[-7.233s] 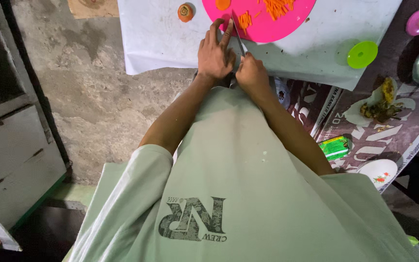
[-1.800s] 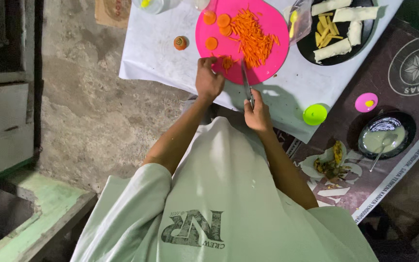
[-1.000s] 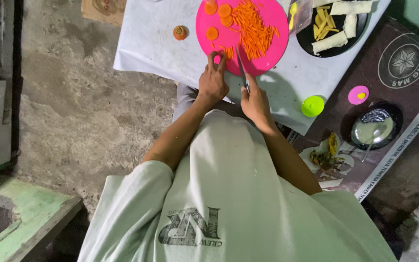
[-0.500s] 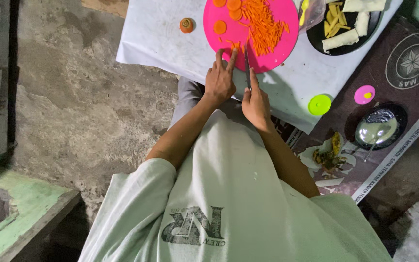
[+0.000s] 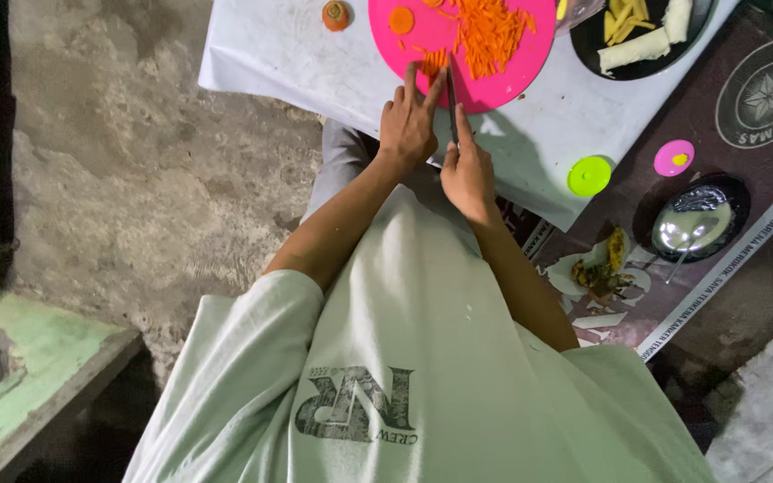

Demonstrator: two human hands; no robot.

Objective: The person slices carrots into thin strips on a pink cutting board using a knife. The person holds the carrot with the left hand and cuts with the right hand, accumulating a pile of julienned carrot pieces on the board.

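Head view: we look down over our pale green printed T-shirt (image 5: pixel 422 376) at a white cloth-covered tabletop (image 5: pixel 297 63) set on a rough grey concrete floor (image 5: pixel 136 179). To the right lies a dark brown printed mat (image 5: pixel 762 98). On the tabletop sits a round bright pink plastic cutting board (image 5: pixel 512 76), its far part cut off by the frame edge, strewn with thin orange carrot strips (image 5: pixel 489 31). Beside the board stands a black round plate (image 5: pixel 637 45) with pale rolled wrappers and yellow sticks. On the mat rests a dark bowl with a shiny metal lid (image 5: pixel 692 224), and near it a heap of food scraps on torn white paper (image 5: pixel 597 277).

Our left hand (image 5: pixel 409 125) lies with fingers stretched forward and close together, pressing a small bunch of carrot pieces (image 5: pixel 434 63) at the near edge of the board. Our right hand (image 5: pixel 467 170) is closed around the handle of a slim dark-bladed knife (image 5: pixel 451 103), blade tip on the board just beside the left fingers. A small lime-green round lid (image 5: pixel 589 175), a small pink round lid (image 5: pixel 674 157) and an orange carrot stub (image 5: pixel 335 14) lie apart.
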